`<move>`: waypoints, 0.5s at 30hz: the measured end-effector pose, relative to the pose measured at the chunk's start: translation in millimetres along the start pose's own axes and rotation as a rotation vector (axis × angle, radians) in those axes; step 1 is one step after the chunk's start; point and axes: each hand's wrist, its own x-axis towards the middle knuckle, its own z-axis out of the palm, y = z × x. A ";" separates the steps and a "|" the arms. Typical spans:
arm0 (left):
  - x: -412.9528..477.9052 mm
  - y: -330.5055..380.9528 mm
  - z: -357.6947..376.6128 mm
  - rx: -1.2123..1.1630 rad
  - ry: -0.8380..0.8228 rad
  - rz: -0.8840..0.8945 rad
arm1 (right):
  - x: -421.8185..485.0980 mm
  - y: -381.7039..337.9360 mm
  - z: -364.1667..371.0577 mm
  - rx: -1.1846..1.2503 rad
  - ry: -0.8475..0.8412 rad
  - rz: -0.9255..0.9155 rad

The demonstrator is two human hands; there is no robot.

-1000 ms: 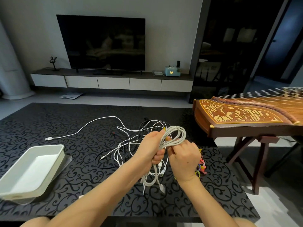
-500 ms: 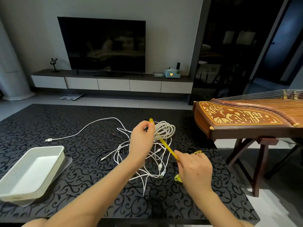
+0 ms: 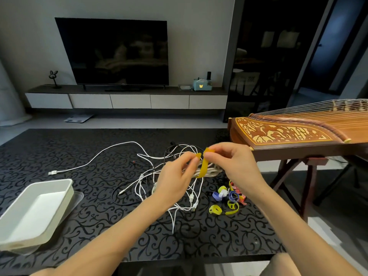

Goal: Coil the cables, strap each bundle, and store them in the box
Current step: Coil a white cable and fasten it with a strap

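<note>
A coiled grey-white cable bundle [image 3: 211, 171] hangs between my hands above the table. A yellow strap [image 3: 204, 165] loops round it. My left hand [image 3: 177, 177] holds the bundle and pinches one strap end. My right hand [image 3: 231, 163] pinches the other strap end at the top. Below them lies a tangle of loose white and black cables [image 3: 151, 176]. A white open box [image 3: 35, 212] stands at the table's left front, sitting on its clear lid.
A heap of coloured straps [image 3: 228, 199] lies right of the tangle. One white cable [image 3: 95, 158] runs far left across the black patterned table [image 3: 99, 226]. A wooden zither on a stand [image 3: 294, 134] borders the table's right side. A TV and low cabinet stand behind.
My right hand rose from the strap heap to the bundle, bringing the yellow strap's free end up. The strap now wraps round the coil instead of stretching diagonally between my hands.
</note>
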 end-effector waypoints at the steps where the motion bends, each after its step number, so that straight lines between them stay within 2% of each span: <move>1: -0.6 -1.0 0.0 -0.004 -0.010 0.026 | -0.1 1.6 2.1 0.058 0.001 0.028; 6: -5.3 -10.7 -3.7 0.015 -0.098 0.090 | -7.5 10.2 9.8 0.244 0.013 0.113; 10: -11.2 -16.0 -6.0 0.126 -0.134 0.090 | -11.6 14.5 16.1 0.228 -0.034 0.143; 15: -17.1 -14.9 -5.3 0.118 -0.140 0.045 | -10.9 18.2 18.8 0.232 -0.059 0.170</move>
